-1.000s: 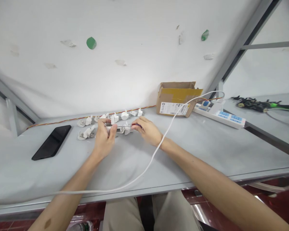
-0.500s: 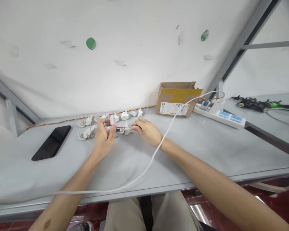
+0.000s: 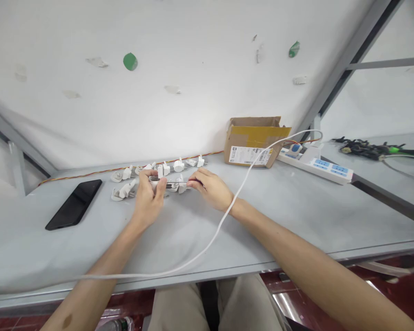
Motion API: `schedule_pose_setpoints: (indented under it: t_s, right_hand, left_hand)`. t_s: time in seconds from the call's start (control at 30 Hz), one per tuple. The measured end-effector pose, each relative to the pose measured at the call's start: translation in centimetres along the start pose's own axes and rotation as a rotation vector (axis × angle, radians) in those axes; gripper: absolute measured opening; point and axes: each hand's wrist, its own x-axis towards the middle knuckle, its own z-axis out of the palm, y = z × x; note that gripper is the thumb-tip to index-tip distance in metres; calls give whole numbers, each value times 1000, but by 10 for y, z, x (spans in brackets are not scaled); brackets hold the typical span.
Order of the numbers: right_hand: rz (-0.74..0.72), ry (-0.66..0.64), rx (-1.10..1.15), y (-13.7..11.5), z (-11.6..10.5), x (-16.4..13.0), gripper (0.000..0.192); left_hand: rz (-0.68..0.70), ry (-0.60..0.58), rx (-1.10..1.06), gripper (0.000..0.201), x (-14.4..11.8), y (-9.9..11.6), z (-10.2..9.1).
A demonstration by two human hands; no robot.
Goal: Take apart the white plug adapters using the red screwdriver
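Note:
My left hand (image 3: 148, 198) grips a small white plug part (image 3: 155, 181) above the grey table (image 3: 296, 207). My right hand (image 3: 210, 187) pinches a thin metal tool (image 3: 178, 183) whose tip points left into that part. The two hands sit close together near the table's far middle. Several more white plug parts (image 3: 124, 189) lie loose just behind and left of my left hand, some in a row (image 3: 178, 165) by the wall.
A black phone (image 3: 74, 203) lies at the left. An open cardboard box (image 3: 253, 140) stands at the back, a white and blue power strip (image 3: 315, 164) to its right. A white cable (image 3: 224, 216) runs across the table under my right wrist. A twisted red-yellow wire (image 3: 89, 173) follows the wall.
Almost nothing differs: my right hand has crept slightly left toward the part in my left hand, and both hands keep their grip.

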Motion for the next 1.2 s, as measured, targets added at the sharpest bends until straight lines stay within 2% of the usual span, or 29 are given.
schedule_pose_setpoints:
  t_s: [0.1,0.2,0.27,0.43,0.67,0.77,0.83,1.03,1.2]
  right_hand:
    - [7,-29,-33,-1,0,0,34]
    - [56,-18,19,-5,1,0,21]
    - [66,0,51,-6,2,-1,21]
    - [-13,25,30,-3,2,-2,11]
    - [28,-17,-17,-2,2,0,27]
    - [86,11,64,-5,3,-1,17]
    - [110,35,99,-6,4,-2,24]
    - [21,42,41,-3,2,-1,7]
    - [68,23,-28,-4,2,0,23]
  left_hand:
    - [-11,-30,-1,30,-1,0,0]
    - [-30,-45,-16,31,-1,0,1]
    - [-42,-40,-21,31,-1,0,1]
    - [-60,-40,-39,32,0,-1,0]
    - [-44,-54,-24,30,-1,1,1]
    - [-21,-54,-34,29,-1,2,1]
    - [-16,-48,-40,29,-1,2,1]
    - [-42,-47,-62,30,-1,-1,1]
    - [-29,-72,-39,29,-2,2,1]
